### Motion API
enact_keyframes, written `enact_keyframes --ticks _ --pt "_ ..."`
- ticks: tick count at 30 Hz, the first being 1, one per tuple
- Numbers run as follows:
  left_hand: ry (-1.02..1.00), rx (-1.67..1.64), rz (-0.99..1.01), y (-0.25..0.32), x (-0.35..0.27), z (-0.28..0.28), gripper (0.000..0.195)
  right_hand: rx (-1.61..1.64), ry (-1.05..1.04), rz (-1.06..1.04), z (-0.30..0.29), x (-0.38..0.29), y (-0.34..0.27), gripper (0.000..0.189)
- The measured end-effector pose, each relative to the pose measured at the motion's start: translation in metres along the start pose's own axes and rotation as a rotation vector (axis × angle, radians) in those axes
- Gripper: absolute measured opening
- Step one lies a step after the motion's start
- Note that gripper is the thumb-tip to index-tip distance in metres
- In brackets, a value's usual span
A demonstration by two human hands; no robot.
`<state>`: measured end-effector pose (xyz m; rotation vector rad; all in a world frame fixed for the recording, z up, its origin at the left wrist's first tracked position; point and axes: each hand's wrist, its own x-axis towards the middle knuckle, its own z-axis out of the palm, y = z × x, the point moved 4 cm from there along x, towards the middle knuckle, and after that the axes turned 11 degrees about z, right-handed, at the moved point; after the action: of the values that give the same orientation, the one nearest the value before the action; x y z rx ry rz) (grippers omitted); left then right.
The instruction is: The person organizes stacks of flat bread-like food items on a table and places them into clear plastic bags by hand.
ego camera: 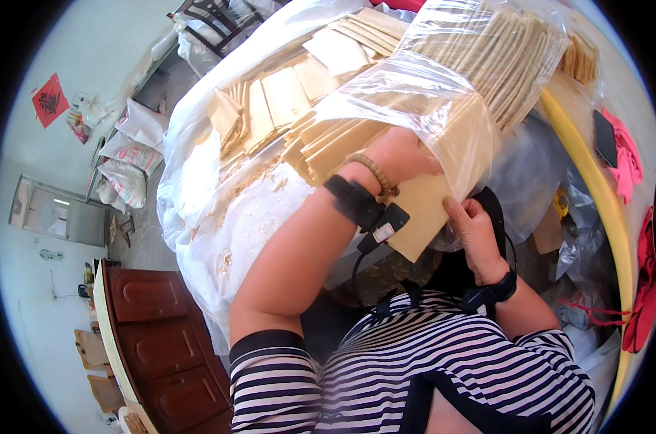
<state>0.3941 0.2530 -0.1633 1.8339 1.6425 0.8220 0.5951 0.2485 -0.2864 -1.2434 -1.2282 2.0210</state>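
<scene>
My left hand (405,157), with a beaded bracelet and a black strap at its wrist, reaches into the mouth of a clear plastic bag (398,81). Its fingertips are partly hidden, so its grip cannot be told. Tan, thin flat sheets (469,135) stand inside the bag. Below the hand, another tan sheet (423,217) slants down from the bag's opening. Between thumb and fingers, my right hand (472,228) pinches the lower edge of the bag. Folded tan sheets (344,144) lie close beside my left hand.
More stacked sheets (284,97) and crumbs lie on white plastic sheeting (241,217). A tightly packed bag of sheets (501,59) stands beyond. On the right are a yellow edge (594,168), a dark phone (604,138) and a pink cloth (623,157). A brown wooden cabinet (160,336) stands lower left.
</scene>
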Motion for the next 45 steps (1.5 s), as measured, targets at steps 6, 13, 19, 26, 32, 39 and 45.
enact_keyframes --ticks 6,13,19,26,32,39,45 --pt "-0.228 0.382 0.116 -0.031 -0.013 -0.055 0.056 -0.064 -0.037 0.111 0.003 -0.007 -0.017 0.052" --pt "0.248 0.36 -0.304 -0.187 -0.016 -0.176 0.08 -0.055 -0.102 0.107 0.005 -0.001 -0.009 0.058" --pt "-0.192 -0.288 -0.391 -0.113 -0.033 -0.118 0.068 0.118 -0.152 0.152 0.008 -0.002 -0.008 0.051" --pt "0.07 -0.372 -0.339 -0.132 -0.081 -0.056 0.068 0.175 -0.23 0.099 -0.017 0.003 0.004 0.047" --pt "0.093 -0.833 -0.273 -0.111 -0.101 -0.008 0.071 0.127 -0.329 0.072 -0.01 0.002 0.006 0.053" --pt "0.338 -0.863 -0.3 -0.066 -0.175 -0.039 0.057 -0.056 -0.554 0.099 0.043 -0.013 -0.023 0.057" --pt "0.493 -0.663 -0.288 -0.055 -0.228 -0.133 0.052 -0.052 -0.729 0.063 0.137 0.026 -0.062 0.055"
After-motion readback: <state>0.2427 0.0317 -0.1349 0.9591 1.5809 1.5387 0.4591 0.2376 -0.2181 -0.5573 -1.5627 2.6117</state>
